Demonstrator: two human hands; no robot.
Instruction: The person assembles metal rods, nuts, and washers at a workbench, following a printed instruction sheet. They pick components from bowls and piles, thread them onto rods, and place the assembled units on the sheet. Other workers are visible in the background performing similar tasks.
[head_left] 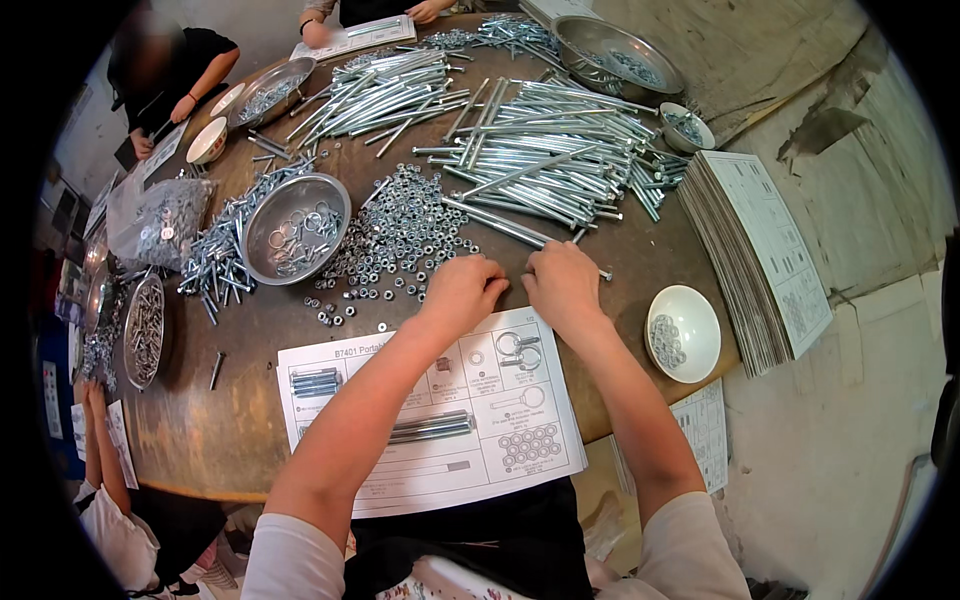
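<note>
The left hand [462, 290] is over the brown worn surface [230, 430], just beyond the far edge of a stack of white paper sheets printed with drawings of parts [530, 405]. Its fingers are bent and gathered toward the thumb, so it is only slightly open; I cannot tell if it has hold of something small. The right hand [563, 288] is near it, with the back upward and the fingers curled down; the fingertips are hidden, and I cannot tell what they hold.

On the far side of the right hand lies a large pile of long silver metal bolts [560, 150]. One of them points toward this hand and reaches just beside it; whether they touch is not clear. To the left of the left hand, and beyond it, is a spread heap of small silver hexagonal nuts [400, 235].

Farther left stands a round steel bowl [262, 225] with metal rings inside, and next to it lies a heap of short silver bolts [228, 240]. On the right, a round white bowl [703, 330] contains flat washers, near a tall stack of printed sheets [770, 250].
</note>
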